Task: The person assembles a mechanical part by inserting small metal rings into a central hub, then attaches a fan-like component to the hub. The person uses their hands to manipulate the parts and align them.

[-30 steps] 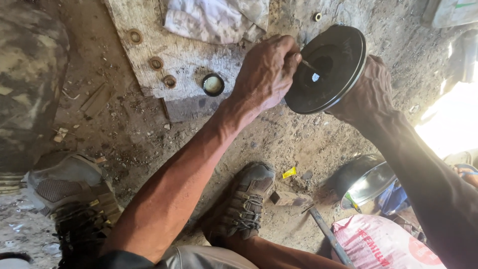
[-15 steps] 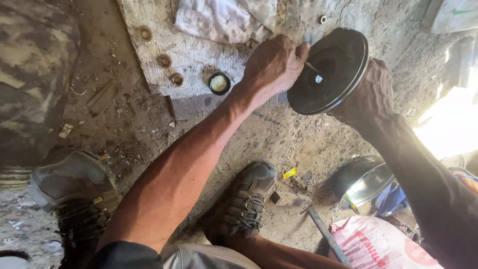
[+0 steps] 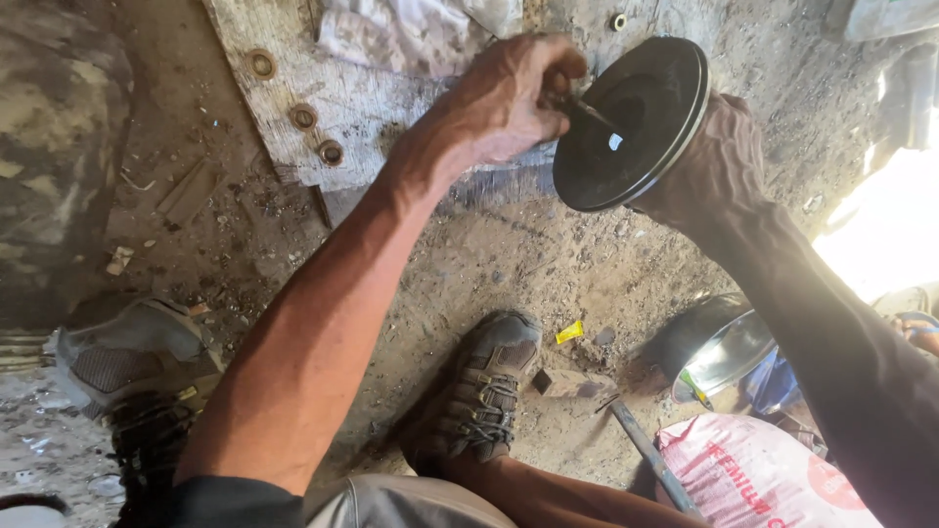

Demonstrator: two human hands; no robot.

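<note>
The right hand [image 3: 719, 161] holds a round black disc [image 3: 631, 122] up in the air, above the dirt floor [image 3: 548, 264]. The hand is behind the disc, so only its back and wrist show, but it is closed on the disc's far side. The disc is tilted so its hollow face looks toward the person.

The left hand [image 3: 504, 103] is closed tight on a thin dark tool [image 3: 587, 110]. The tip of the tool pokes into the middle of the disc, near a small light hole there. I cannot tell what kind of tool it is, as most of it sits inside the fist.

This looks like the step of working on the hole in the middle of the disc. The next move will likely need the disc held very still and the tool kept straight in the hole, so it does not slip.

Behind the hands lies a flat board [image 3: 342, 98] with three small rings [image 3: 303, 117] and a dirty cloth [image 3: 401, 34] on it. Down low is a brown shoe [image 3: 479, 391], a shiny bowl [image 3: 719, 342], a metal bar [image 3: 650, 455] and a pink sack [image 3: 753, 474].
</note>
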